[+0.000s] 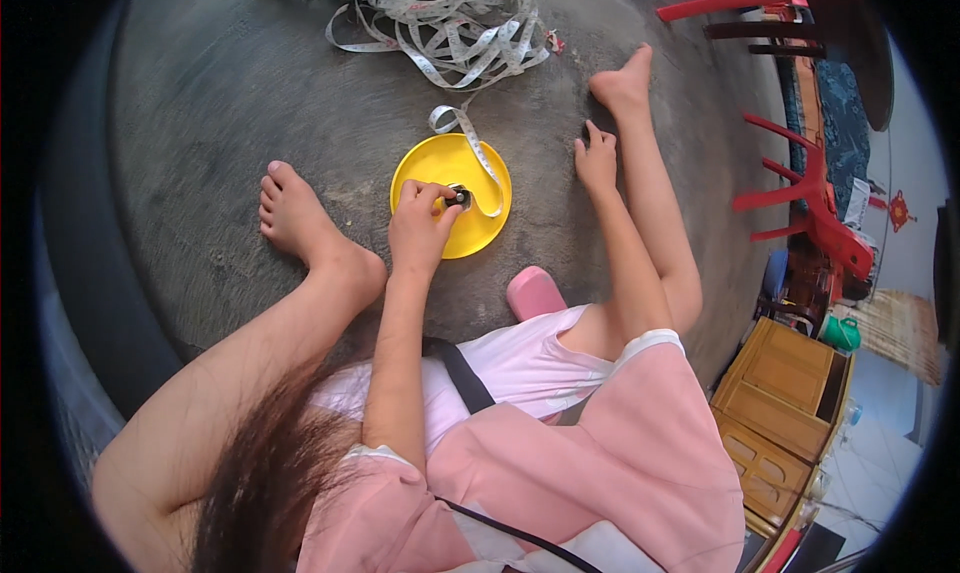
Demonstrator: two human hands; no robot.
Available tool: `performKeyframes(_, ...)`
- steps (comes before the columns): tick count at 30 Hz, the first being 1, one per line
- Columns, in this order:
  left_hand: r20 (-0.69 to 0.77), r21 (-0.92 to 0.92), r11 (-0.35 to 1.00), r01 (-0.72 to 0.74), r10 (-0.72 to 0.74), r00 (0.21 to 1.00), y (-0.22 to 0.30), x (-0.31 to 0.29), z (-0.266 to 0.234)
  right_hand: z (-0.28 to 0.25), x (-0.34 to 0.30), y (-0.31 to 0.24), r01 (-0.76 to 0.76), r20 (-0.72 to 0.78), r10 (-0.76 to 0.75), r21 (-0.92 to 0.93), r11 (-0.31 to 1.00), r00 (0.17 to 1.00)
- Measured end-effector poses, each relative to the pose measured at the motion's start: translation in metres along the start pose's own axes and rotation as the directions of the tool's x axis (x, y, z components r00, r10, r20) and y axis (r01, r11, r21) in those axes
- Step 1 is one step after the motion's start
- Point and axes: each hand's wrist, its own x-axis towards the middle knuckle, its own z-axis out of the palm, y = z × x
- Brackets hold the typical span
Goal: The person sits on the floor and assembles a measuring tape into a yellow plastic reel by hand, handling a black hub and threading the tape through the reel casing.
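Observation:
On the floor between my feet lies a round, shallow yellow disc (pixel 488 235) with a raised rim. My left hand (pixel 420 223) reaches over its left side, thumb and fingers closed on a small black and silver piece (pixel 458 196) at the disc's middle. A strip of white measuring tape (pixel 483 163) with printed marks curls from the disc's far edge down onto its surface. It leads toward a loose, tangled heap of the same tape (pixel 470 33) beyond. Near my right shin, my right hand (pixel 598 161) hangs with fingers apart, holding nothing.
Dark grey floor (pixel 230 83) surrounds the disc. A pink slipper (pixel 535 293) rests just in front of me. Red plastic chairs (pixel 820 198) stand along the right, with a wooden cabinet (pixel 775 398) nearer. A small red scrap (pixel 554 42) lies by the tape heap.

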Motion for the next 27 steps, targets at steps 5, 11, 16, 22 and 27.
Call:
performKeyframes(5,-0.031,-0.098,0.994,0.056,-0.059,0.998,-0.005,0.000,-0.001,0.015,0.003,0.005,-0.069,-0.008,0.071,0.154,0.986,0.997)
performKeyframes(11,-0.036,-0.159,0.985,0.072,-0.079,0.996,0.001,0.000,0.001,0.007,0.003,0.008,-0.033,-0.032,0.043,0.253,0.967,0.999)
performKeyframes(16,-0.044,-0.141,0.988,0.066,-0.073,0.996,-0.007,0.000,-0.005,-0.040,-0.049,-0.085,0.028,0.130,-0.150,0.656,0.754,0.980)
performKeyframes(22,-0.054,-0.296,0.955,0.031,-0.050,0.997,-0.011,0.005,0.006,-0.030,-0.092,-0.127,0.215,0.068,-0.359,0.694,0.687,0.931)
performKeyframes(27,-0.072,-0.331,0.943,0.026,-0.052,0.996,-0.015,0.006,0.004,-0.025,-0.093,-0.132,0.215,0.091,-0.371,0.678,0.702,0.924)
